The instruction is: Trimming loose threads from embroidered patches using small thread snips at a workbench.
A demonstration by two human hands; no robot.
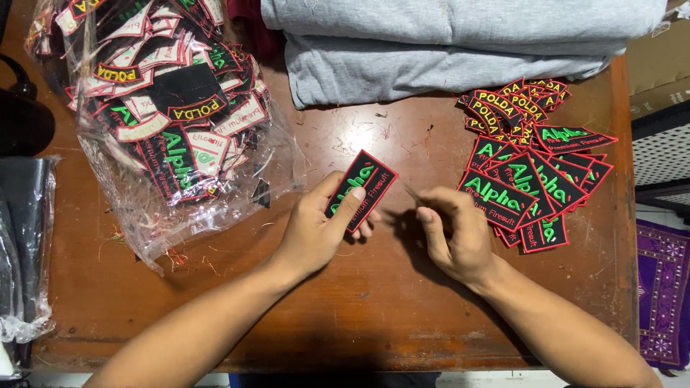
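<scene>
The left hand [316, 230] grasps a black rectangular patch [361, 188] with a red border and green lettering, thumb across its face and fingers behind, holding it tilted just above the middle of the brown wooden table [359, 309]. The right hand [453, 233] sits just right of it, fingers curled in around a thin, blurred tool [413, 194] whose tip points toward the patch; what the tool is cannot be told.

On the far left lies a crumpled clear plastic bag [165, 115] stuffed with more patches, some black with green letters, others curved with yellow letters and red edges, some turned pale side up. On the right, a loose pile of patches [532, 169] is spread out: small curved yellow-lettered ones at the far end, larger green-lettered rectangles nearer, overlapping one another and touching the right hand's knuckles.

Folded grey cloth [460, 43] is stacked along the far edge. Another plastic wrapping [25, 244] hangs at the left edge. Thread scraps dot the table between the bag and the cloth.
</scene>
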